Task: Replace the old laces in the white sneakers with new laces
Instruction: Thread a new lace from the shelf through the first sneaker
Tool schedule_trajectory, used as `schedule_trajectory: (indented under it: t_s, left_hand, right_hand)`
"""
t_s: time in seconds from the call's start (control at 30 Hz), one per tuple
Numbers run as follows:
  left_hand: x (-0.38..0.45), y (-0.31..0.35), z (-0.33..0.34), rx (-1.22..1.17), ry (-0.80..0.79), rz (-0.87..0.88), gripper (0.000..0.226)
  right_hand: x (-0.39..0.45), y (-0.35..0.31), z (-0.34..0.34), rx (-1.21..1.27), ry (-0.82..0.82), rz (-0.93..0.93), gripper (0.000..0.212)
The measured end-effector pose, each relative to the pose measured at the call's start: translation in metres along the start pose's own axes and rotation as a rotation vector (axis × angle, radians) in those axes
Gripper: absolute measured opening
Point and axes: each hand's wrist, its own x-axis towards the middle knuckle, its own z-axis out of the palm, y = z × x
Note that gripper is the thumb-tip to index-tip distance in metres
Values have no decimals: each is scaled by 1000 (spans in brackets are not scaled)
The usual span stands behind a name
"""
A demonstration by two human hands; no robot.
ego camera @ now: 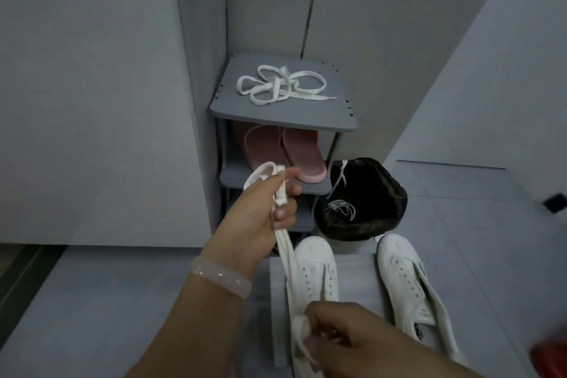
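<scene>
left hand (264,209): raised in front of the rack, fingers curled round a bunched white lace (283,242); a loop sticks out above the fist. I read this as gathering slack so the lace doesn't drag.
right hand (346,337): low, near the camera, over the heel end of the left sneaker (310,279); fingertips pinch the lower part of the same lace. Grip is narrow, a pinch and not a fist.
lace in hand: runs from the left fist down across the left sneaker to the right fingers, roughly taut between them. Can't tell if it is an old or a new one.
sneakers: both white, side by side on a pale mat (356,273) on the floor, toes toward the rack. Eyelets on the right sneaker (408,282) look bare; the left one's are partly hidden by the lace.
spare lace (280,84): loose tangle on the rack's top shelf (325,116), within reach, probably parked there for the other shoe.
bin (363,199): black-lined, just right of the rack, thin white laces (342,209) inside it, likely the discarded old ones.
slippers (285,153): pink pair on the middle shelf, not involved.
stage guess: old laces out, threading about to start on the left sneaker.
next need: find a lace tip, feed the bottom eyelet.
</scene>
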Motion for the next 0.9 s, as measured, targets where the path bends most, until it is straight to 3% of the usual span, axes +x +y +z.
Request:
schedule_trajectory:
  t_s: [0.2, 0.33, 0.47, 0.53, 0.63, 0.7, 0.8, 0.9]
  left_hand:
    - [-11, -12, 11, 409, -158, -18, 36]
    - [-17, -23, 16, 591, -246, -20, 36]
    - [-17, -34, 20, 740, -289, -57, 39]
    - [-16, -38, 22, 803, -288, -85, 42]
    - [-14, -42, 25, 829, -311, -128, 27]
    - [-12, -46, 28, 797, -364, -147, 13]
    - [-6, -51, 25, 796, -260, -127, 37]
    - [2, -50, 19, 982, -103, -92, 47]
  right_hand:
    - [3, 20, -26, 465, 344, 82, 20]
    - [12, 25, -35, 522, 416, 61, 26]
    - [19, 18, -40, 635, 433, -96, 39]
    - [22, 19, -44, 597, 448, -171, 34]
    - [26, 26, -47, 570, 555, -229, 22]
    - [26, 33, -52, 702, 606, -234, 18]
    - [26, 48, -67, 928, 677, -222, 17]
    - [21, 65, -87, 1018, 766, -203, 15]
